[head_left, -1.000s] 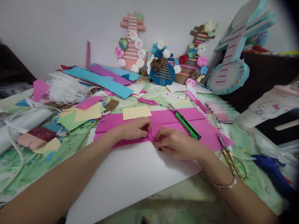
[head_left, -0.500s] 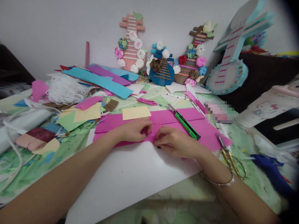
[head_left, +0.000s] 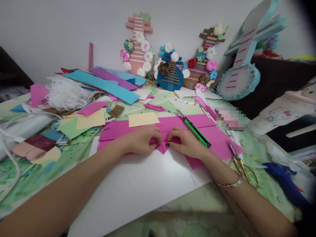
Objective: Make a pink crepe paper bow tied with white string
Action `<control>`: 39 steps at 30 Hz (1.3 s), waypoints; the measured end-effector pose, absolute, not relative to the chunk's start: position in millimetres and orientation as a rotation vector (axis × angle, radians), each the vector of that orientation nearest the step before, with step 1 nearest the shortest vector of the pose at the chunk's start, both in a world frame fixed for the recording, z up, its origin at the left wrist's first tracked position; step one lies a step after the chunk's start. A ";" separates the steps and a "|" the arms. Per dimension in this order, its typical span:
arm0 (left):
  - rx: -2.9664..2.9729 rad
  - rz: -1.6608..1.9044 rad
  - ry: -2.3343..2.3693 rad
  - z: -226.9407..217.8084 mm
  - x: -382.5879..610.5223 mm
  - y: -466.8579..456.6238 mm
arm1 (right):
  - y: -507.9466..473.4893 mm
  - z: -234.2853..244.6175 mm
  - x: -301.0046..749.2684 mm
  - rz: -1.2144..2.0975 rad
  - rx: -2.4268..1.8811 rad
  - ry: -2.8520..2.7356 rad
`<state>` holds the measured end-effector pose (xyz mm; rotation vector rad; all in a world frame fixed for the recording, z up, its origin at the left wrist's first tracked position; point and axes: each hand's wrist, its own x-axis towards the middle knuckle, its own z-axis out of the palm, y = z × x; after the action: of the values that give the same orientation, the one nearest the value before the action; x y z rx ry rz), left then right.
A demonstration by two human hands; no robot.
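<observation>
Between my two hands is a small pink crepe-paper piece (head_left: 163, 148), its lower end coming to a point over the white board (head_left: 133, 187). My left hand (head_left: 144, 139) has its fingers curled and pinched at the piece's left edge. Opposite, my right hand (head_left: 184, 142) pinches the right edge between thumb and fingertips, a dark nail showing. Larger pink crepe-paper sheets (head_left: 209, 135) lie beneath and behind both hands, partly covered by them. A green utility knife (head_left: 196, 132) with its blade out rests on these sheets, just beyond my right hand. A cream paper rectangle (head_left: 143, 119) lies behind my left hand.
Gold-handled scissors (head_left: 243, 168) and a blue glue gun (head_left: 283, 181) lie to the right, near a white cup (head_left: 278, 112). White string (head_left: 69, 93) and paper scraps (head_left: 84, 120) crowd the left. Flower-decorated model lutes (head_left: 170, 79) lean against the back wall.
My right hand has lifted slightly and turned, and both hands now pinch the small piece's two sides. Its pointed lower end has come into view.
</observation>
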<state>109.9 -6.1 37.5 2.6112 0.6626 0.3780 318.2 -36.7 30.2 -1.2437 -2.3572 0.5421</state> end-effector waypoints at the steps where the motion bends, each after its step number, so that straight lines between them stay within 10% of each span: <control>1: 2.616 0.377 0.658 38.1 109.7 -6.4 | -36.4 29.5 318.2 0.540 -1.243 -2.362; 39: 2.575 0.301 0.543 42.7 110.0 -10.2 | -34.2 24.4 318.1 0.532 -1.253 -2.367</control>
<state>110.0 -10.2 42.7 2.5751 0.5426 0.3012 318.1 -34.2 24.4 -1.2531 -2.3668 0.5322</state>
